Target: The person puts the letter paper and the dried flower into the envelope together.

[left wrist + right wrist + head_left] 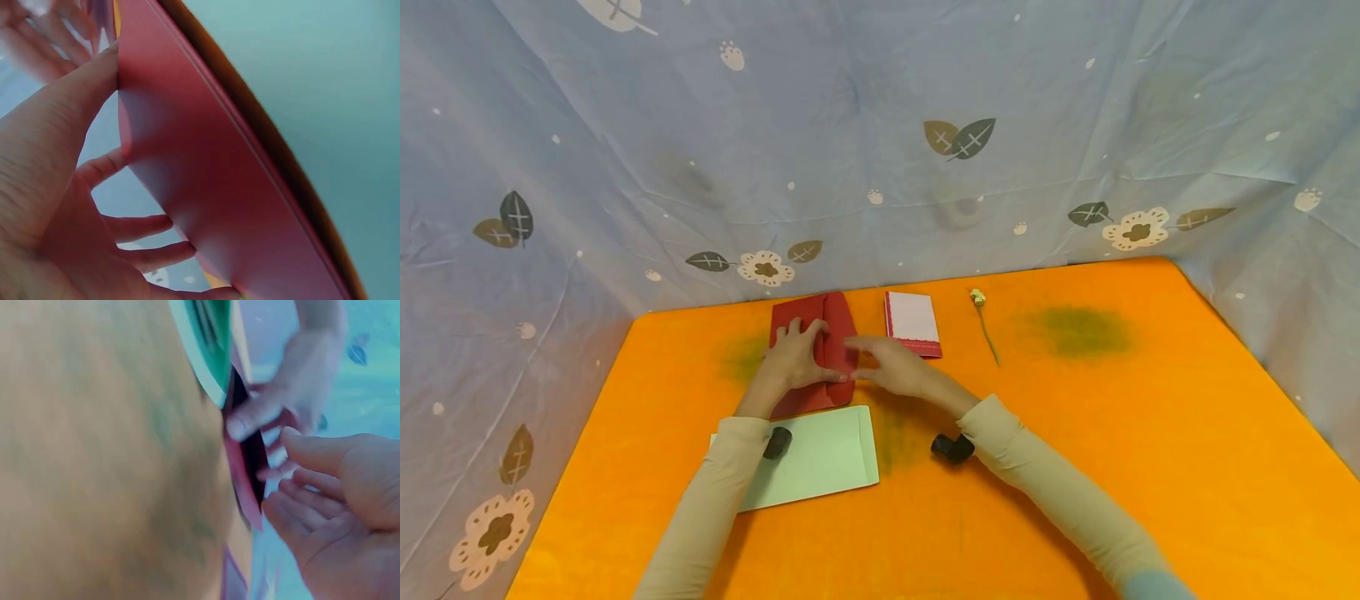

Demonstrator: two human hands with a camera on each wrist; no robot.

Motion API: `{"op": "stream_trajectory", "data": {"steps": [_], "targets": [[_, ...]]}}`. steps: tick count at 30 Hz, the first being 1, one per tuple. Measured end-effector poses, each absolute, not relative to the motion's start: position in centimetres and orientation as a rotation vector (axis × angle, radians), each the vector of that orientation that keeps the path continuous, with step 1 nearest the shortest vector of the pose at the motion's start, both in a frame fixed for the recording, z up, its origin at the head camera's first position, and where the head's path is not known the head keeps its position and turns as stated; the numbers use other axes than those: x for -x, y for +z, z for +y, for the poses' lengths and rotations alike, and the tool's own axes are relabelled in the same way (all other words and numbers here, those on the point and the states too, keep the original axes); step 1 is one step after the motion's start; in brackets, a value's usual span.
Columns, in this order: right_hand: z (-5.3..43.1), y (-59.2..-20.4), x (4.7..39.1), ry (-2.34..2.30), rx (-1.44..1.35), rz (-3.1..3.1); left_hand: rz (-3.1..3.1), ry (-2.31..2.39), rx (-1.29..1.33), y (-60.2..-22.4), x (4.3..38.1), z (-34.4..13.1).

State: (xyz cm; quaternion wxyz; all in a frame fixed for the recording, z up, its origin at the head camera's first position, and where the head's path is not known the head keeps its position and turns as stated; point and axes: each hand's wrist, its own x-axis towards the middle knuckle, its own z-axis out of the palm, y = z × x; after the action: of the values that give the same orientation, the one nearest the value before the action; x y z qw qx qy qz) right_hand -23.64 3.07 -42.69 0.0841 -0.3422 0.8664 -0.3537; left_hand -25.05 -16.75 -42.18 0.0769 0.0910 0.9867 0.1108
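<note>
A red envelope (pixel 800 309) lies at the back left, its flap (pixel 842 312) folded out to the right. My left hand (pixel 793 358) rests on it with spread, bent fingers; in the left wrist view the thumb and fingertips touch the red paper (pixel 206 144), not closed round it. My right hand (pixel 898 367) is at the flap's right edge, thumb and fingers apart with nothing between them. The right wrist view shows that hand (pixel 350 494) beside a dark opening in the red envelope (pixel 240 469); whether it touches is unclear.
A pale green envelope (pixel 820 462) lies in front of the red one, partly beneath the left forearm. To the right are a white and red card (pixel 913 318) and a small yellowish flower (pixel 985 325) on a stem. Patterned cloth (pixel 880 150) surrounds the orange table (pixel 1037 533).
</note>
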Motion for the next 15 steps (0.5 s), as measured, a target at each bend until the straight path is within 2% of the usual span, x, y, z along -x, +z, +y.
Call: {"op": "stream_trajectory", "data": {"steps": [7,15], "targets": [[6.9,-41.5,26.0,-1.344,0.951,2.633,2.951,0.330,-0.271,-42.1,25.1,-16.7],[11.4,-43.0,29.5,-1.188,0.628,2.784,2.951,0.349,-0.268,-42.2,24.9,-16.7]]}}
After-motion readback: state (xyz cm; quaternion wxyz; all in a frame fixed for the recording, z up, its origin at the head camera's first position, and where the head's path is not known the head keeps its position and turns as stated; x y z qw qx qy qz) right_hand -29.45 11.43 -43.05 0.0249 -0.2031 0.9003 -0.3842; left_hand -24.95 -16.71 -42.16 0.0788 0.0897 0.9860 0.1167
